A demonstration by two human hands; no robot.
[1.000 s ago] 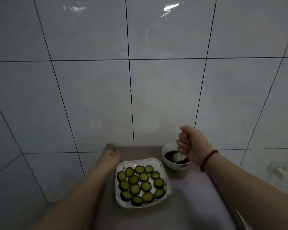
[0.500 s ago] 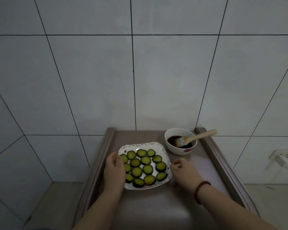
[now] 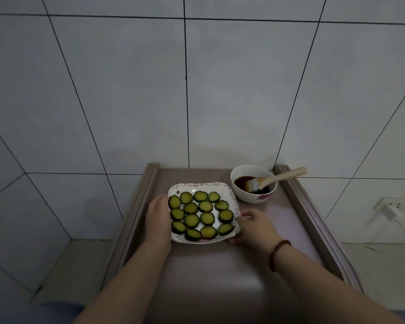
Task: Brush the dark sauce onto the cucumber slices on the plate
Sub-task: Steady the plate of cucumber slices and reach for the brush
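Observation:
A white square plate [image 3: 227, 187] with a floral rim sits on the brown table, holding several green cucumber slices [image 3: 199, 215] in rows. My left hand [image 3: 158, 218] lies against the plate's left edge, fingers along the rim. My right hand [image 3: 253, 226] grips the plate's right front corner. Behind the plate to the right stands a white bowl [image 3: 254, 197] of dark sauce. A wooden-handled brush [image 3: 277, 177] rests in it, bristles in the sauce, handle sticking out over the rim to the right.
The table [image 3: 220, 277] is narrow with raised side rails [image 3: 311, 213] and stands against a white tiled wall [image 3: 197, 90]. A wall socket with a white plug [image 3: 392, 206] is low at the right. Bare tabletop lies in front of the plate.
My right hand left the brush in the bowl and came down to the plate's right corner. My left hand moved onto the plate's left edge. The view tilted downward.

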